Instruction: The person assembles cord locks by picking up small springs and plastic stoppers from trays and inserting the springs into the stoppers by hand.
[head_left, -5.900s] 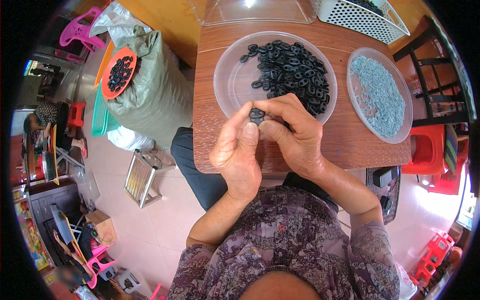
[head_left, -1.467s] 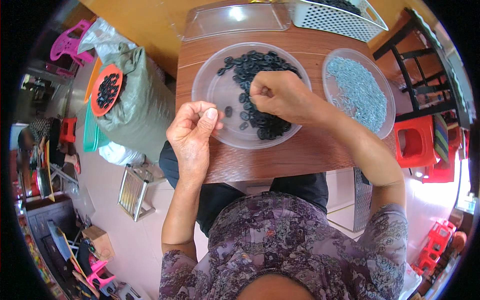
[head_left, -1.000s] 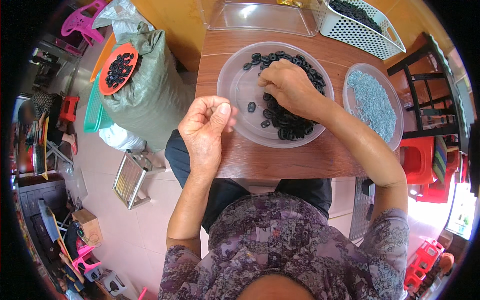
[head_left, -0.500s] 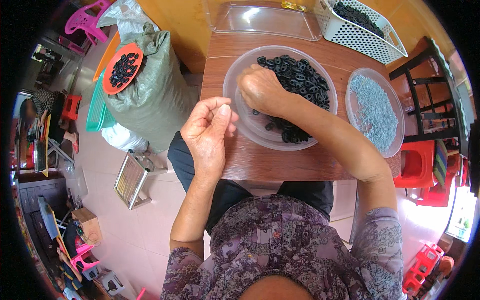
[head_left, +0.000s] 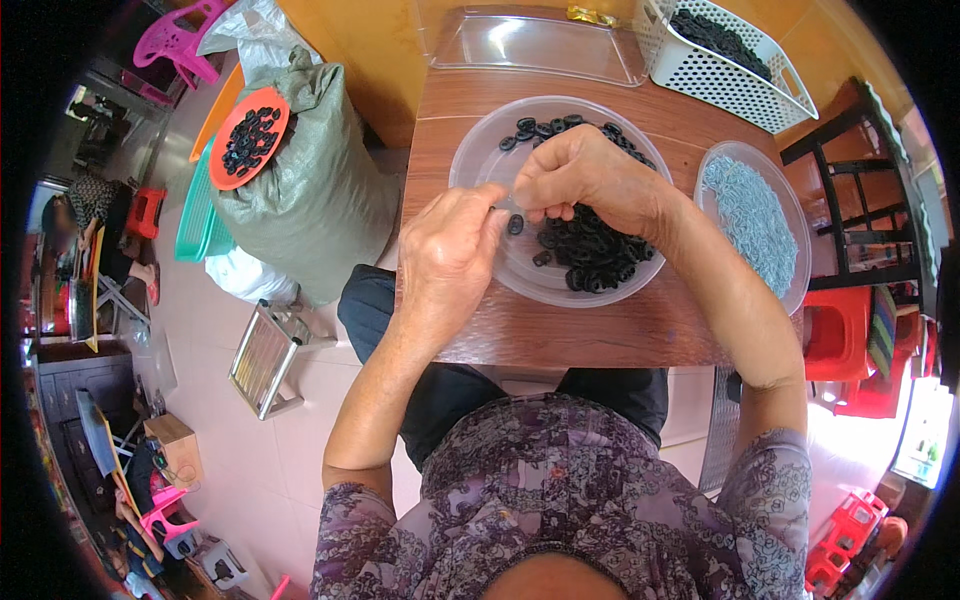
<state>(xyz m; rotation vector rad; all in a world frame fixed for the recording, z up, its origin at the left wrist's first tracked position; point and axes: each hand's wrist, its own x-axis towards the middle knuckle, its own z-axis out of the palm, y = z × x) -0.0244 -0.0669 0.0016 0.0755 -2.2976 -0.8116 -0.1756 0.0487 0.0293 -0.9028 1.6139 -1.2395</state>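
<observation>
Over the left part of a round clear plastic bowl (head_left: pixel 478 150), my two hands meet with their fingertips close together. My left hand (head_left: pixel 448 245) is closed in a pinch, its back turned up. Opposite it, my right hand (head_left: pixel 605 185) also pinches, fingers curled in. Whatever lies between the fingertips is too small and covered to make out. Just below them shows a single black oval piece (head_left: pixel 515 224); I cannot tell whether it is held or lies in the bowl. A heap of black oval pieces with holes (head_left: pixel 600 255) fills the bowl's right side, partly under my right hand.
Right of the bowl stands a clear tub of small silvery metal pieces (head_left: pixel 750 225). At the back are a clear tray (head_left: pixel 540 45) and a white perforated basket (head_left: pixel 735 85) with black pieces. Left, an orange plate (head_left: pixel 240 178) of black pieces rests on a stuffed sack (head_left: pixel 310 200).
My right hand has lifted from the heap and turned toward my left hand. My left hand has moved right over the bowl's edge, its fingers closing, so the fingertips now meet.
</observation>
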